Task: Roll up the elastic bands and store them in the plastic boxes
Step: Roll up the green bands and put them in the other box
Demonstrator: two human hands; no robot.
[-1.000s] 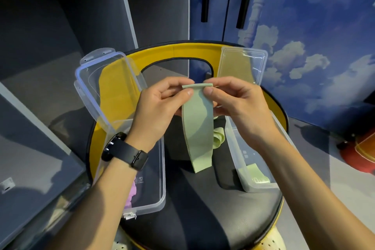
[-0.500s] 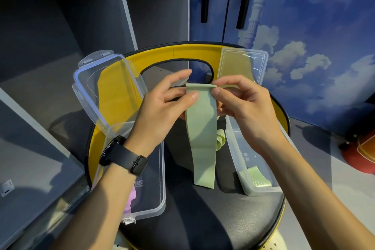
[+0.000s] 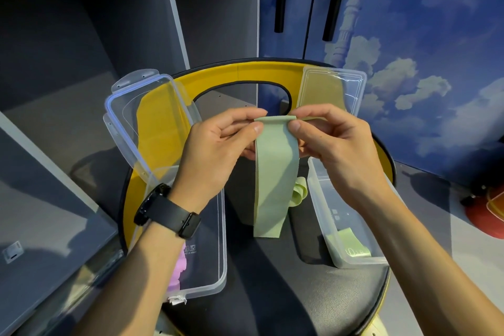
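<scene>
A flat pale green elastic band (image 3: pixel 272 183) hangs down over a black seat. My left hand (image 3: pixel 218 155) pinches its top left corner and my right hand (image 3: pixel 335 144) pinches its top right corner, with the top edge folded over between the thumbs and fingers. A clear plastic box (image 3: pixel 218 262) with its lid (image 3: pixel 141 117) open lies at the left and holds a pink band (image 3: pixel 177 267). A second clear box (image 3: pixel 327 215) at the right holds a rolled green band (image 3: pixel 351 245). Another loose green band (image 3: pixel 298 194) lies behind the hanging one.
The boxes rest on a black seat (image 3: pixel 272 294) of a chair with a yellow curved back (image 3: pixel 245 76). Grey shelving (image 3: pixel 81 49) stands to the left. A blue cloud-painted cabinet (image 3: pixel 409 35) is behind, and a red object (image 3: pixel 485 215) sits on the floor at right.
Both hands have shifted a little right with the band, and the fingers have reworked the folded top edge. The hanging band swung slightly.
</scene>
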